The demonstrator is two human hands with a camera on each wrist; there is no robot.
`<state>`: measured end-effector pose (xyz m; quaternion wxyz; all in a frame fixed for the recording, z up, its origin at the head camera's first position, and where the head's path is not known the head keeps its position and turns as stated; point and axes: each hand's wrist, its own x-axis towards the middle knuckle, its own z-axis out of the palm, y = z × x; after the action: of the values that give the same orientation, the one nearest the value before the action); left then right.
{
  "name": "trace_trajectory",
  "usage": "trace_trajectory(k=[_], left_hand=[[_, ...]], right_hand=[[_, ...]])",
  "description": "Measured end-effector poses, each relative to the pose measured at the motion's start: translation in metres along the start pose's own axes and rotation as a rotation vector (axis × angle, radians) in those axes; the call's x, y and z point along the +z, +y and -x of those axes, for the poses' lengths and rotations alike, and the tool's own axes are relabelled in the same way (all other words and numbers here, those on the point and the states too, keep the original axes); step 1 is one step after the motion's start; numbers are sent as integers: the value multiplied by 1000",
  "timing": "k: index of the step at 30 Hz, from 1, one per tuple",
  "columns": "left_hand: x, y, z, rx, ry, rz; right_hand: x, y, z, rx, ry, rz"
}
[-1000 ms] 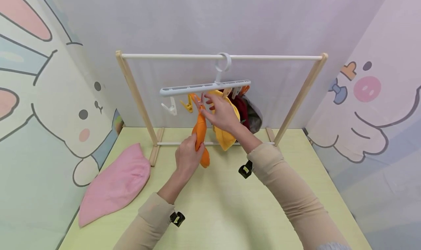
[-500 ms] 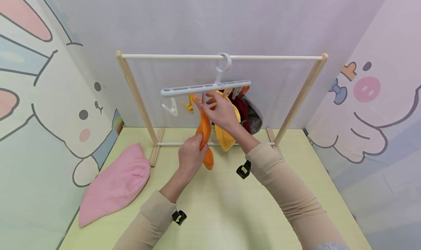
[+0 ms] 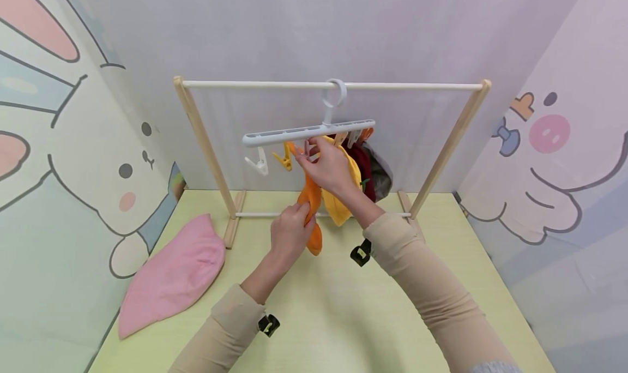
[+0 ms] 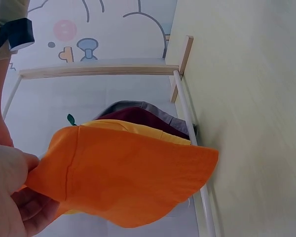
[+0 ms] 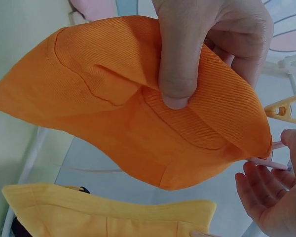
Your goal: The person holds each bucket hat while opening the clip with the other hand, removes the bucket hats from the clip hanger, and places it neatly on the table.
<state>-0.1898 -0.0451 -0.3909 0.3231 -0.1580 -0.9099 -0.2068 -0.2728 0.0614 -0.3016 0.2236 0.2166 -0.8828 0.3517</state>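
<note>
An orange cloth hat (image 3: pixel 310 192) hangs below a white clip hanger (image 3: pixel 284 136). My left hand (image 3: pixel 290 228) grips its lower part; in the right wrist view that thumb (image 5: pixel 178 79) presses on the orange cloth (image 5: pixel 113 89). Up at the hanger, my right hand (image 3: pixel 330 166) pinches a pink clothespin (image 3: pixel 307 148), whose end meets the hat's edge in the right wrist view. How firmly it bites the cloth I cannot tell. A yellow hat (image 3: pixel 338 209) hangs close behind, with dark red (image 3: pixel 362 166) and grey (image 3: pixel 380 174) hats farther right.
White (image 3: pixel 258 160) and yellow (image 3: pixel 283 157) clothespins dangle from the hanger's left part. The hanger hooks over the white rail (image 3: pixel 255 84) of a wooden-legged rack (image 3: pixel 203 144). A pink hat (image 3: pixel 174 275) lies on the table (image 3: pixel 333 318) at left.
My left hand and the orange hat have shifted to the right. The hanger has swung very slightly right; the right hand stays at the pink clothespin.
</note>
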Motion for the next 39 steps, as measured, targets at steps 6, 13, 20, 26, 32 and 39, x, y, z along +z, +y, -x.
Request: trace_trajectory(k=[6, 13, 20, 26, 32, 39], left_hand=[[-1, 1, 1, 21, 12, -16], [-2, 2, 2, 35, 20, -14], [-3, 0, 2, 25, 37, 11], [-5, -4, 0, 30, 72, 28], [-6, -6, -2, 39, 109, 48], [-7, -5, -3, 31, 127, 68]], right_hand=[[0, -3, 0, 38, 7, 29], [0, -5, 0, 60, 7, 42], [0, -7, -1, 50, 6, 62], [-1, -10, -2, 36, 10, 57], [-3, -10, -2, 44, 7, 46], [-2, -7, -1, 38, 38, 103]])
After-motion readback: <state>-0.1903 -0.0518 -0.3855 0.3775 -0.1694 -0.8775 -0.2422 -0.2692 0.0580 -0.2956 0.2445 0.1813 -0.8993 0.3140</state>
